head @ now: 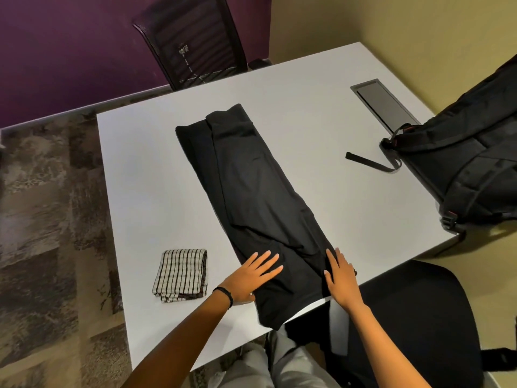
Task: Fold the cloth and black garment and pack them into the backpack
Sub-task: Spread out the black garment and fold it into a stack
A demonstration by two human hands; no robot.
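Left hand [251, 275] and right hand [340, 275], both flat with fingers straight, press the near end of the black garment [251, 191], a long strip on the surface [140, 163]; folding crosswise calls for aligned edges before packing with the folded cloth [181, 271] into the backpack [470, 163].

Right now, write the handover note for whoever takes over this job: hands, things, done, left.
Hands: left hand and right hand both flat, fingers straight, on the near end of the black garment.
The garment is a long strip on the table, near end overhanging the edge.
The checked cloth lies folded left of it; the backpack sits on the table's right side.
Done: cloth folded, garment folded lengthwise.
Left: fold garment shorter, pack both.
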